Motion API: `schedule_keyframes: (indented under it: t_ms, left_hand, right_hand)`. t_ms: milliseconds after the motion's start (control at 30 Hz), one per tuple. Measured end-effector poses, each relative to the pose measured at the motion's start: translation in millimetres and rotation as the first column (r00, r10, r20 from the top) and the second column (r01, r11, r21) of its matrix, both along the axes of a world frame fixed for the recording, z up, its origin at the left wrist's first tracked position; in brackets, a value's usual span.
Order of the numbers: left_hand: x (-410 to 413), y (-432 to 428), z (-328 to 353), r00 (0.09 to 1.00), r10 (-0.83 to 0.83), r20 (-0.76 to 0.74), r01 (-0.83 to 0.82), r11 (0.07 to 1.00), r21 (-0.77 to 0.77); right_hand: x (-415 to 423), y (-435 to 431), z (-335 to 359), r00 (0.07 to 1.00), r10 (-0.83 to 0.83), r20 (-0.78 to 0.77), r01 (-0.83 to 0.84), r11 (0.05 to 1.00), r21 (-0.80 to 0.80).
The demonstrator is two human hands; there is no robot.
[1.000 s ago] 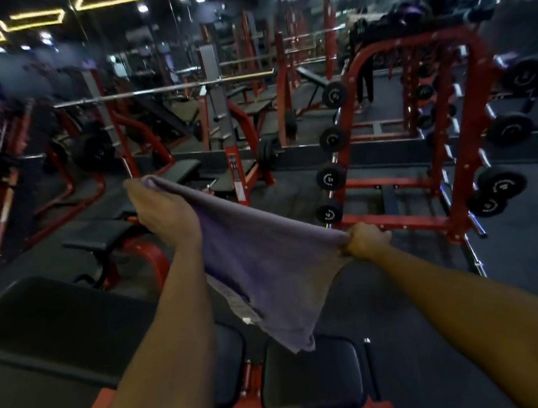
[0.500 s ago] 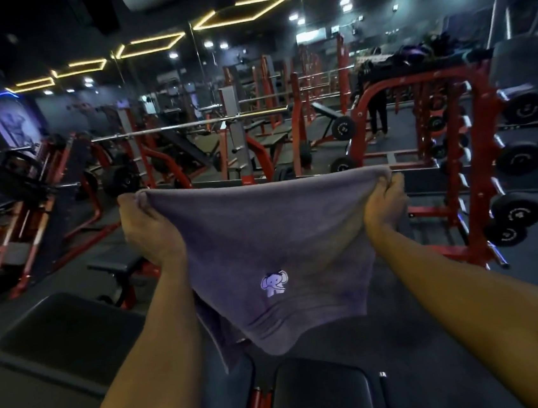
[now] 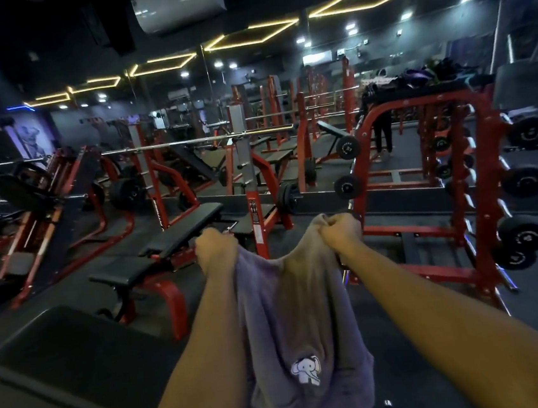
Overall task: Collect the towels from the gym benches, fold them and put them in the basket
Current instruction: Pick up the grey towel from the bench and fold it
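Currently | left hand (image 3: 216, 250) and right hand (image 3: 341, 233) are gripping purple towel (image 3: 271, 306) corners, near together | folding seemingly starting; basket not showing

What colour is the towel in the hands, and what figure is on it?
A purple cloth towel with a white elephant emblem; head view shows it.

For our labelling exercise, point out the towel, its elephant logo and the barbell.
purple towel (image 3: 271, 303), head view, hanging middle fold.
elephant logo (image 3: 306, 370), head view, the elephant's body.
barbell (image 3: 188, 142), head view, middle of the bar.
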State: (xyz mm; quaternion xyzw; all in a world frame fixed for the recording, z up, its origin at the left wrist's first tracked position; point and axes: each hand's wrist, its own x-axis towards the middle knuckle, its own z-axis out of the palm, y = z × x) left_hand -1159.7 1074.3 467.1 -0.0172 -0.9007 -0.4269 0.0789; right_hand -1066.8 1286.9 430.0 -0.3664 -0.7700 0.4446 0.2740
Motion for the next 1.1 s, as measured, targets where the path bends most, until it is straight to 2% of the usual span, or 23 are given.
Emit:
schedule_keyframes:
  t_ms: [100, 200, 267, 333, 500, 600, 633, 667, 733, 800, 833, 900, 967, 1033, 1100]
  left_hand:
    - [16.3, 28.0, 3.8, 0.969, -0.245, -0.025, 0.246, 0.969, 0.031]
    - [30.0, 44.2, 5.8, 0.911, -0.404, -0.085, 0.41, 0.909, 0.074]
    - [33.5, 49.0, 8.1, 0.88, -0.454, -0.137, 0.464, 0.884, 0.051]
    - [31.1, 50.2, 10.6, 0.856, -0.493, -0.154, 0.505, 0.862, 0.045]
    - [19.3, 42.3, 14.2, 0.73, -0.681, -0.058, 0.681, 0.719, 0.142]
    - [3.4, 33.4, 8.4, 0.752, -0.614, -0.24, 0.642, 0.765, 0.057]
    - [-3.9, 29.3, 5.5, 0.724, -0.652, -0.227, 0.671, 0.741, 0.012]
    - [-12.1, 26.0, -0.1, 0.664, -0.729, -0.165, 0.733, 0.679, -0.051]
    - [-19.0, 21.4, -10.3, 0.591, -0.804, 0.066, 0.795, 0.566, -0.219]
    - [-18.7, 17.1, -20.0, 0.592, -0.76, 0.267, 0.792, 0.488, -0.367]
    - [-20.1, 14.3, -24.9, 0.623, -0.711, 0.326, 0.768, 0.478, -0.425]
    - [-26.9, 8.7, -34.4, 0.716, -0.631, 0.298, 0.679, 0.531, -0.507]
    - [-33.9, 3.0, -38.4, 0.793, -0.59, 0.15, 0.577, 0.65, -0.494]
    - [-36.4, 3.3, -36.4, 0.819, -0.574, -0.004, 0.505, 0.723, -0.472]
    - [-37.5, 10.4, -37.9, 0.823, -0.562, -0.078, 0.467, 0.749, -0.47]
  right_hand:
    - [-3.8, -26.3, 5.4, 0.977, 0.198, -0.077, -0.194, 0.979, 0.059]
    - [-7.9, -42.7, 10.3, 0.932, 0.355, -0.073, -0.345, 0.931, 0.117]
    - [-8.6, -45.5, 12.7, 0.903, 0.427, -0.042, -0.413, 0.892, 0.183]
    - [-9.4, -42.1, 14.0, 0.881, 0.472, -0.03, -0.459, 0.869, 0.184]
    - [-0.3, -28.4, 15.7, 0.784, 0.615, -0.086, -0.605, 0.788, 0.118]
    - [1.4, -19.2, 18.9, 0.781, 0.62, -0.075, -0.598, 0.777, 0.196]
    - [1.7, -16.8, 20.8, 0.77, 0.63, -0.096, -0.605, 0.77, 0.2]
    - [2.1, -14.2, 23.0, 0.757, 0.639, -0.137, -0.614, 0.767, 0.184]
    - [2.4, -8.2, 27.8, 0.734, 0.641, -0.223, -0.628, 0.766, 0.137]
    - [3.4, -3.0, 33.9, 0.736, 0.621, -0.27, -0.62, 0.778, 0.1]
    - [2.9, 0.6, 34.7, 0.757, 0.596, -0.267, -0.595, 0.798, 0.094]
    - [2.1, 12.9, 30.1, 0.857, 0.49, -0.161, -0.473, 0.871, 0.133]
    - [3.0, 31.4, 16.2, 0.935, 0.347, 0.071, -0.354, 0.911, 0.211]
    - [2.7, 47.3, -4.7, 0.933, 0.268, 0.241, -0.322, 0.919, 0.226]
    - [2.6, 53.8, -20.9, 0.951, 0.188, 0.246, -0.245, 0.943, 0.226]
